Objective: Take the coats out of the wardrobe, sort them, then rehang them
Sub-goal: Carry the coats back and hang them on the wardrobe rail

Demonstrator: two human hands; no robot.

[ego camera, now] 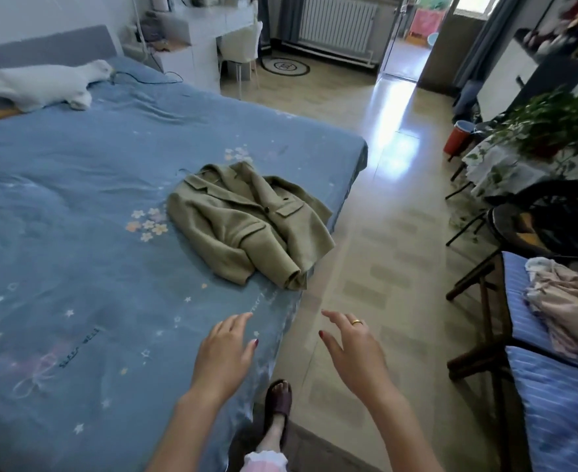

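An olive-green coat (246, 223) lies spread on the blue bedspread (76, 233) near the bed's right edge, one sleeve folded toward me. My left hand (224, 352) hovers over the bed's near corner with relaxed fingers, holding nothing. My right hand (349, 345), with a gold ring, hangs over the floor beside the bed, fingers loosely spread and empty. Both hands are well short of the coat. No wardrobe is in view.
A white pillow (42, 85) lies at the bed's head. A tiled floor aisle (376, 233) runs right of the bed. Black chairs (553, 219), a plant (549, 124) and striped blue seats with pink cloth (566, 301) line the right side. A white desk (206, 32) stands at the back.
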